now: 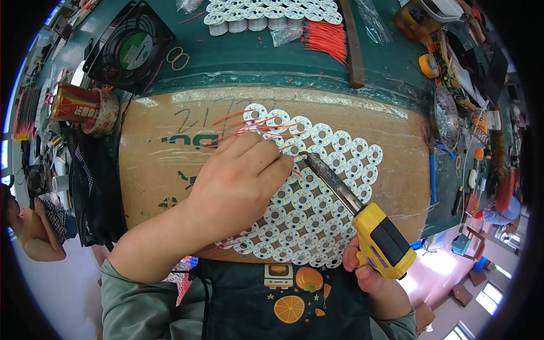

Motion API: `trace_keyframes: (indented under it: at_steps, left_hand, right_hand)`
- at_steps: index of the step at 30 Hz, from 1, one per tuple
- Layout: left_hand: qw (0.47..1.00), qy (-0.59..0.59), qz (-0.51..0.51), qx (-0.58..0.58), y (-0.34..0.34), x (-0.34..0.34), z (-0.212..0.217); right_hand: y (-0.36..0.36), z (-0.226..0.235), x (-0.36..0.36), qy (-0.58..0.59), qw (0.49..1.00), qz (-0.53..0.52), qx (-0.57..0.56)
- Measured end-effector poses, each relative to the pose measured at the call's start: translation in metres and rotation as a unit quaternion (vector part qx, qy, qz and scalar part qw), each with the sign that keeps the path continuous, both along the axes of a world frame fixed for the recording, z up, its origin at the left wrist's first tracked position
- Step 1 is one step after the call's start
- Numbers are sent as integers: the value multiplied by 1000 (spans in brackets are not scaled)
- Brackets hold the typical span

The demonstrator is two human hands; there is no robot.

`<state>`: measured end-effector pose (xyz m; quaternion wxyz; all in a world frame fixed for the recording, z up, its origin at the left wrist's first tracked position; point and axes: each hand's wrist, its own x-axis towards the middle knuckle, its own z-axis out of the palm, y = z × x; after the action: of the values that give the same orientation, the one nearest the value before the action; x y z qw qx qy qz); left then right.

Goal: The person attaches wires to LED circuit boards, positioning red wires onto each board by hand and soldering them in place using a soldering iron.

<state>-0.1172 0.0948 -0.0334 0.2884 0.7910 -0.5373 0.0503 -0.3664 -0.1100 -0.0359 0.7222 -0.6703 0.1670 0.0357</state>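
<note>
"What's largest?"
"The cardboard [399, 187], with rows of white discs [322, 134] on it."
"And the yellow soldering iron [385, 241]?"
"Gripped in the right hand [367, 276], its tip over the discs."
"The left hand [241, 175]?"
"Curled over the discs, fingertips hidden — I can't tell whether it pinches anything."
"Smallest?"
"Red wires [228, 117] — thin ones, reaching onto the upper-left discs."

White ring-shaped circuit boards [323, 197], dotted with yellow elements, lay flat in staggered rows on cardboard [402, 153]. Red wires [233, 117] extended leftward from the upper-left boards. The yellow-and-black soldering iron [369, 224] slanted across them.
</note>
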Motion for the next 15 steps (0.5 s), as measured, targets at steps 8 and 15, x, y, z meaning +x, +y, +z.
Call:
trace_keyframes:
  at_steps: [8, 15]
  left_hand:
    - [1000, -6, 6, 0, 0, 1, 0]
    - [1000, -4, 10, -9, -1, 1, 0]
  right_hand:
    - [-5, -4, -4, 4, 1000, 25, 15]
    - [6, 5, -1, -33, 989, 0, 143]
